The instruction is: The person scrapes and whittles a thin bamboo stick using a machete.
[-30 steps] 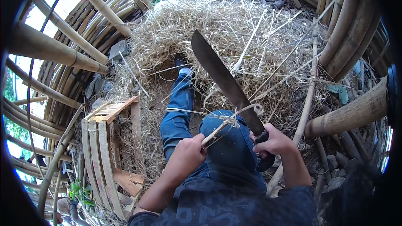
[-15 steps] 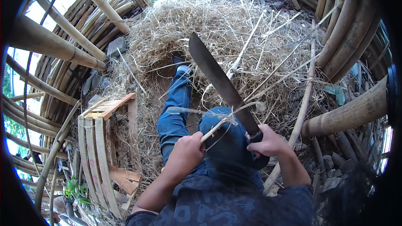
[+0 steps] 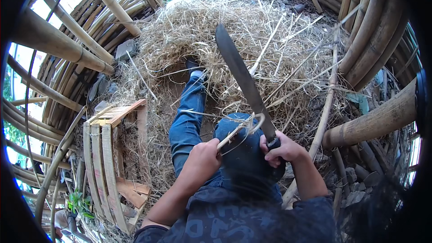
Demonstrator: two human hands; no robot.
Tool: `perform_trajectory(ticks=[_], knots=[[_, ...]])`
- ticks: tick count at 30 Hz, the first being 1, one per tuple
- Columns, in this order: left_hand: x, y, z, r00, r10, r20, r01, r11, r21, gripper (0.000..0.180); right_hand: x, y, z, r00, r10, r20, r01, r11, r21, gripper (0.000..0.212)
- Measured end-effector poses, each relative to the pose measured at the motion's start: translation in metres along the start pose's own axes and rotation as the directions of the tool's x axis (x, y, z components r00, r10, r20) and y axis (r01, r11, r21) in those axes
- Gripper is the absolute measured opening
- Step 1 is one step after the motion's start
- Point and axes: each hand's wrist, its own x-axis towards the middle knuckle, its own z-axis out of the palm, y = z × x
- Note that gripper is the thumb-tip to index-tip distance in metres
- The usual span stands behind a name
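Observation:
My left hand (image 3: 205, 157) is closed around a pale strip of bamboo (image 3: 231, 137), whose frayed, curled end rises above my right knee. In my right hand (image 3: 284, 150) is the dark handle of a machete (image 3: 245, 81). Its long, broad, dark blade points up and away to the left, with the rounded tip over the shavings. Thin shavings (image 3: 257, 123) curl beside the lower part of the blade, close to the strip's end. Whether the edge touches the strip I cannot tell. The strip's lower end is hidden by my left hand.
A large heap of curly bamboo shavings (image 3: 180, 31) covers the ground ahead. A wooden slatted crate (image 3: 96, 171) stands at the left. Thick bamboo poles (image 3: 373, 117) jut in from both sides, and a thin pole (image 3: 330, 94) lies along the right. Stones (image 3: 357, 197) lie at the lower right.
The machete has swung more upright, its tip moving right and away, and my right hand has shifted slightly left. My left hand stays nearly in place with the bamboo strip; the shavings at its end have moved.

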Motion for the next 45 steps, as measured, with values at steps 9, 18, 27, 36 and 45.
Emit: perform_trajectory(ticks=[9, 18, 27, 36, 45], knots=[[-0.001, -0.002, 0.006, 0.999, -0.038, -0.005, 0.038, 0.999, -0.033, 0.008, -0.005, -0.020, 0.033, 0.913, -0.041, -0.406, -0.182, 0.849, -0.495, 0.021], [-0.003, 0.003, 0.002, 0.998, -0.058, 0.008, 0.058, 0.995, -0.077, 0.007, 0.002, -0.017, 0.008, 0.953, 0.056, -0.298, -0.168, 0.915, -0.366, 0.031], [-0.006, -0.005, 0.005, 0.999, -0.043, -0.027, 0.039, 0.987, -0.155, 0.008, 0.011, -0.009, -0.008, 0.964, 0.085, -0.251, -0.167, 0.931, -0.324, 0.032], [-0.005, -0.020, 0.006, 0.999, -0.010, -0.050, 0.000, 0.981, -0.196, 0.010, 0.019, 0.002, 0.009, 0.996, 0.065, 0.054, -0.069, 0.995, 0.076, 0.026], [-0.001, -0.038, -0.002, 0.998, 0.038, 0.040, -0.023, 0.944, -0.330, 0.011, 0.022, -0.003, 0.017, 0.997, 0.061, 0.057, -0.065, 0.996, 0.056, 0.024]])
